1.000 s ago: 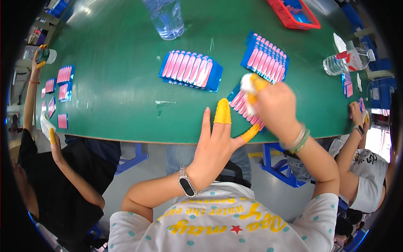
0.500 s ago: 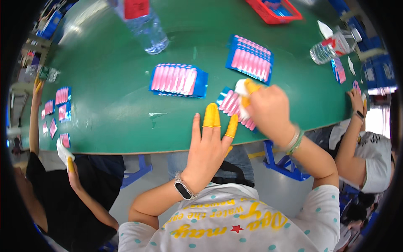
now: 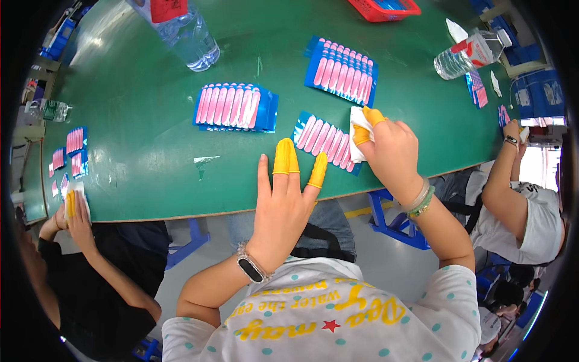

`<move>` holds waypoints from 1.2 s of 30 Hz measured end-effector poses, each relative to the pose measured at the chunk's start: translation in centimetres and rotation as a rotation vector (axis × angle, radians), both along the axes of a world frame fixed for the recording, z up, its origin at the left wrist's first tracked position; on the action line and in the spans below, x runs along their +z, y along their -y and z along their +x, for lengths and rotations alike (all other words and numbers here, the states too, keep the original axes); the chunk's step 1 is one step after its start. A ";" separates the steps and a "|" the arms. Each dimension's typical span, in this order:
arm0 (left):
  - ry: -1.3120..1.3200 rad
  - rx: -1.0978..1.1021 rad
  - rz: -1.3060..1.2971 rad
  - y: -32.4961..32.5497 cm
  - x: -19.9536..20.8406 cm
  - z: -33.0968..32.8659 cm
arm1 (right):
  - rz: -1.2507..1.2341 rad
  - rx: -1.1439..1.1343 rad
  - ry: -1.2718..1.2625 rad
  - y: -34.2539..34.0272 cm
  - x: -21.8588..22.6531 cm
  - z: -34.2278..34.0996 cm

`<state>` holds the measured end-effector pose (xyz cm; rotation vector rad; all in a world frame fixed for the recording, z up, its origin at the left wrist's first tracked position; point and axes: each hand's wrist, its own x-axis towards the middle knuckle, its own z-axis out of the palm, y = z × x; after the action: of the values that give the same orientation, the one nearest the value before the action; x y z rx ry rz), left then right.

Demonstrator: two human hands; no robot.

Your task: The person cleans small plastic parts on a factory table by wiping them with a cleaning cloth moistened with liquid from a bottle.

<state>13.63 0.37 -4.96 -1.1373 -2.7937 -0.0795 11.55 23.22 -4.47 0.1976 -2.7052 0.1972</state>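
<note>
A blue sheet with a slanting row of pink, round-ended strips [image 3: 321, 140] lies near the table's front edge. My right hand [image 3: 395, 154], with yellow finger cots, pinches a folded white cloth [image 3: 357, 131] against the sheet's right end, hiding part of it. My left hand [image 3: 284, 208] is spread flat, its cot-covered fingertips by the sheet's lower left edge; whether they touch it I cannot tell. Beyond my left fingers sits a stack of similar sheets [image 3: 232, 107]. Another such stack [image 3: 342, 73] rests farther back, beyond the cloth.
On the green table [image 3: 139, 157] stand a large clear bottle [image 3: 196, 45] and a red basket [image 3: 395, 11] at the back. A water bottle [image 3: 464, 57] lies at right. Co-workers' hands are at left [image 3: 79, 220] and right [image 3: 512, 130], near more pink-and-blue sheets [image 3: 76, 140].
My right hand has brought the cloth from the middle of the sheet to its right end, uncovering more strips. The left co-worker's outstretched arm has drawn back. The view has shifted slightly.
</note>
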 end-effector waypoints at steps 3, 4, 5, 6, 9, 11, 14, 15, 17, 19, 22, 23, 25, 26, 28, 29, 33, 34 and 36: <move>-0.007 0.007 0.062 -0.1 0.0 -0.1 | 0.041 0.017 0.017 0.2 -0.1 0.1; -0.011 0.001 0.047 -0.1 0.0 -0.1 | 0.032 -0.003 0.015 0.7 0.4 0.2; -0.017 0.002 0.024 -0.2 0.0 0.0 | 0.017 -0.017 0.010 1.2 0.5 0.6; -0.025 0.009 0.016 -0.2 0.0 0.0 | 0.009 -0.010 0.002 1.9 0.3 1.6; 0.024 -0.014 0.050 -0.4 -0.1 0.4 | -0.121 0.152 0.025 2.5 0.1 3.9; 0.009 -0.014 0.036 -0.4 0.1 0.1 | -0.103 0.056 0.037 0.8 0.3 2.5; -0.010 -0.011 0.033 -0.3 0.0 0.0 | -0.077 -0.042 0.038 1.1 0.1 2.6; -0.012 -0.011 0.041 -0.2 -0.2 0.0 | -0.063 0.048 0.079 1.8 0.2 3.9; -0.007 -0.011 0.039 -0.3 -0.2 0.0 | -0.083 0.137 0.133 2.5 0.8 4.9; 0.009 -0.017 0.027 -0.3 0.2 -0.1 | -0.067 0.061 0.113 0.8 1.1 3.7; 0.013 -0.016 0.005 -0.3 0.4 -0.2 | -0.054 -0.035 0.085 -0.4 0.7 2.8; 0.017 -0.015 -0.008 -0.3 0.4 -0.2 | -0.026 -0.014 0.087 0.0 0.7 3.3; 0.028 -0.015 0.004 -0.2 0.0 -0.2 | -0.023 0.006 0.097 1.9 1.0 4.4; 0.032 -0.016 0.012 -0.2 0.0 -0.2 | -0.046 0.060 0.092 2.5 1.1 5.1; 0.083 -0.004 0.067 -0.2 0.3 -0.1 | -0.111 0.063 0.150 3.7 1.1 6.3; 0.124 0.008 0.120 0.0 0.5 -0.2 | -0.114 0.073 0.151 3.8 1.0 6.5; 0.182 0.012 0.255 0.5 -0.2 -0.2 | -0.355 0.180 0.218 2.7 0.8 6.8; 0.136 0.008 0.255 1.0 -0.2 -0.3 | -0.483 0.204 0.271 2.3 0.9 6.5; 0.075 0.052 0.262 1.8 0.3 -0.3 | -0.672 0.114 0.155 1.8 0.9 6.5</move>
<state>13.29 -1.48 -4.71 -1.0168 -2.7686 -0.4769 18.06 21.46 -3.61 0.1353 -2.6039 1.1651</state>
